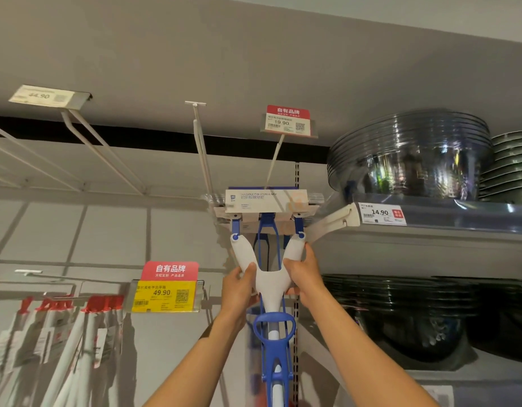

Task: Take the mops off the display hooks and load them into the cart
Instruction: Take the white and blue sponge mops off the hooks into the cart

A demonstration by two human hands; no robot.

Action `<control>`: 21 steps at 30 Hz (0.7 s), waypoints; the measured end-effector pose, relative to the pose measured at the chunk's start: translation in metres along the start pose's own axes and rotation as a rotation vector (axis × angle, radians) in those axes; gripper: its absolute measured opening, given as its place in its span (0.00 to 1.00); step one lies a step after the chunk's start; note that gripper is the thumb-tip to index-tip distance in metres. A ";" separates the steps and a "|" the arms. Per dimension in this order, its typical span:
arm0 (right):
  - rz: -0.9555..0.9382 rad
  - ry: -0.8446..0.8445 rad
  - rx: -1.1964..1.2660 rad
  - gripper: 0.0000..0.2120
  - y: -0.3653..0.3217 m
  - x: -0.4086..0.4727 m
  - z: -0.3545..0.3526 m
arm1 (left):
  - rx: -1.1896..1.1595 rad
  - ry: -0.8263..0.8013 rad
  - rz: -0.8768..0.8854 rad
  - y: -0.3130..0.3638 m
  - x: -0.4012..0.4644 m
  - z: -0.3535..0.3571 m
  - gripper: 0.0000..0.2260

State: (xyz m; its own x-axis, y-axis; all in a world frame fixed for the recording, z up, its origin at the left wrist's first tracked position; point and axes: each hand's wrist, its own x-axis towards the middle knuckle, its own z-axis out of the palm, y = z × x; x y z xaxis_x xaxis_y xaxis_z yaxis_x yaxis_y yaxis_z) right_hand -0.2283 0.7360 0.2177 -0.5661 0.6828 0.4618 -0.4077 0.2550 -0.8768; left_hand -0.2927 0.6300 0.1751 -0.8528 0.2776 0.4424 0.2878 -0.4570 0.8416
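A white and blue sponge mop (pixel 270 279) hangs head-up from a white display hook (pixel 274 160) that carries a red 19.90 price tag. Its wrapped sponge head (pixel 267 201) sits at the hook's base. My left hand (pixel 239 286) grips the left arm of the mop's white Y-shaped fork. On the right arm of the fork my right hand (pixel 303 274) holds on in the same way. The blue lever and white pole (pixel 274 342) run down between my forearms. No cart is in view.
Two bare white hooks (pixel 202 151) jut out to the left. Packaged white mops (pixel 66 339) hang low at the left behind a yellow 49.90 tag. To the right, shelves hold stacked clear basins (pixel 409 160) and dark basins (pixel 415 315), close to the mop.
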 end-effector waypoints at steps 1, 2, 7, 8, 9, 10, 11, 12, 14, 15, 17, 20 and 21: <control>-0.001 0.002 -0.001 0.30 0.005 0.003 0.001 | 0.005 0.002 -0.015 -0.006 0.002 0.000 0.11; 0.000 0.008 -0.003 0.29 0.009 0.006 0.003 | 0.008 0.007 -0.023 -0.010 0.005 0.000 0.11; 0.019 0.018 0.046 0.27 0.021 0.028 0.010 | 0.012 0.073 -0.015 -0.016 0.029 0.005 0.09; 0.023 0.016 0.054 0.27 0.022 0.032 0.013 | 0.020 0.083 -0.013 -0.017 0.034 0.006 0.09; 0.024 0.016 0.059 0.27 0.023 0.035 0.016 | 0.031 0.091 -0.015 -0.018 0.039 0.006 0.09; 0.025 0.020 0.062 0.28 0.025 0.039 0.020 | 0.037 0.101 -0.021 -0.021 0.044 0.005 0.09; 0.024 0.027 0.065 0.29 0.028 0.043 0.023 | 0.041 0.109 -0.029 -0.024 0.049 0.004 0.10; 0.026 0.036 0.069 0.30 0.031 0.045 0.026 | 0.043 0.114 -0.035 -0.026 0.053 0.003 0.10; 0.040 0.052 0.084 0.28 0.037 0.049 0.029 | 0.049 0.115 -0.037 -0.030 0.058 0.000 0.09; 0.050 0.049 0.087 0.28 0.041 0.050 0.029 | 0.050 0.111 -0.033 -0.033 0.059 -0.001 0.09; 0.061 0.037 0.090 0.28 0.049 0.050 0.029 | 0.043 0.097 -0.021 -0.039 0.060 -0.004 0.09; 0.058 0.038 0.102 0.31 0.059 0.050 0.031 | 0.046 0.067 -0.024 -0.048 0.063 -0.009 0.09; 0.058 0.038 0.101 0.31 0.063 0.052 0.032 | 0.046 0.056 -0.033 -0.050 0.065 -0.010 0.09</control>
State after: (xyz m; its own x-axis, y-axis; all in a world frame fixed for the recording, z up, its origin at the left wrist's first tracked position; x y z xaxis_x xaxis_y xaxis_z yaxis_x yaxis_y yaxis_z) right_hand -0.3059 0.7654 0.1910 -0.5637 0.7207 0.4035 -0.4461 0.1455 -0.8831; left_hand -0.3671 0.6623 0.1589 -0.8847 0.2434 0.3975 0.2779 -0.4093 0.8691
